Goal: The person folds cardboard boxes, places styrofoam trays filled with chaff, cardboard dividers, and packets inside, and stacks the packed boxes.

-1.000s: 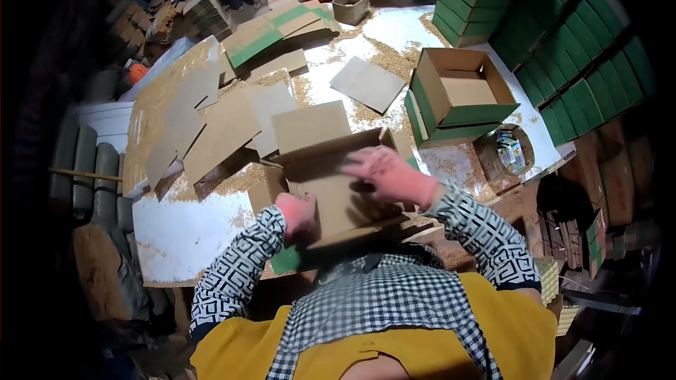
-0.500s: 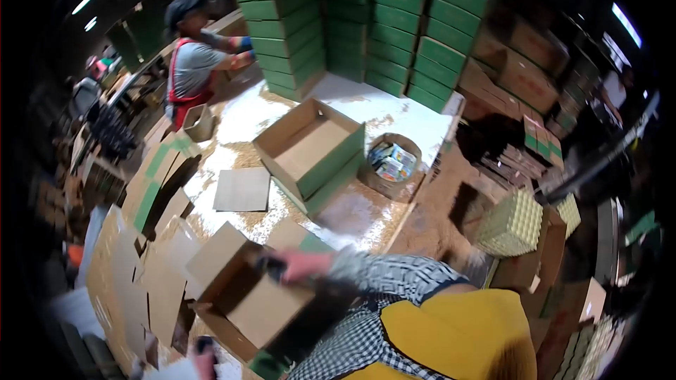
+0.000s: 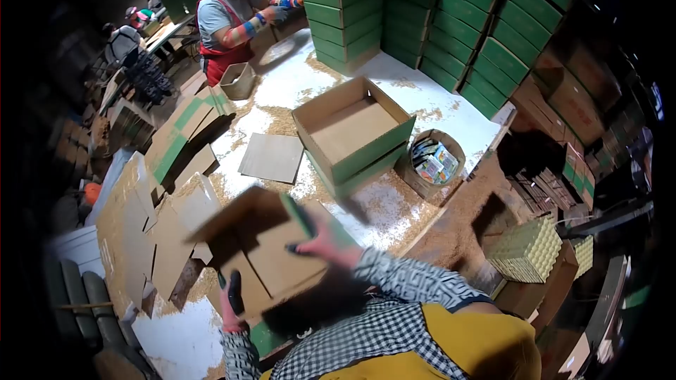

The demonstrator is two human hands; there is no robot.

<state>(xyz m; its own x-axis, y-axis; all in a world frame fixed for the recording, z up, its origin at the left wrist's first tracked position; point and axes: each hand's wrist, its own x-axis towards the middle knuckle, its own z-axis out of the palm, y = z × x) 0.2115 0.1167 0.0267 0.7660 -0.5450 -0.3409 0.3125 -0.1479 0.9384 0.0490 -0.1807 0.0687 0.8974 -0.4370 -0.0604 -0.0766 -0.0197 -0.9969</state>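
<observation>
An open cardboard box (image 3: 282, 260) with brown insides and a green outer side lies tilted in front of me, partly blurred. My left hand (image 3: 231, 301), with dark fingertips, grips its near left edge, thumb and fingers on either side of the wall. On the right side, my right hand (image 3: 322, 241) holds the box's wall, thumb toward the inside and fingers stretched along a green edge. Beyond it sit two stacked green boxes (image 3: 366, 158), the upper one open. A flat grey-brown cardboard square (image 3: 272, 157) lies to their left.
Tall stacks of green boxes (image 3: 341, 17) stand at the table's back, near a co-worker in a red apron (image 3: 229, 24). A round tub of colourful packets (image 3: 433, 165) is at right. Flattened cardboard (image 3: 127, 232) lies left; egg trays (image 3: 524, 250) stand right. Sawdust-like bits cover the white tabletop (image 3: 282, 63).
My left hand has come up from the lower edge to the box's left wall. My right hand has shifted along the box, which has turned and tilted. The view has swung left.
</observation>
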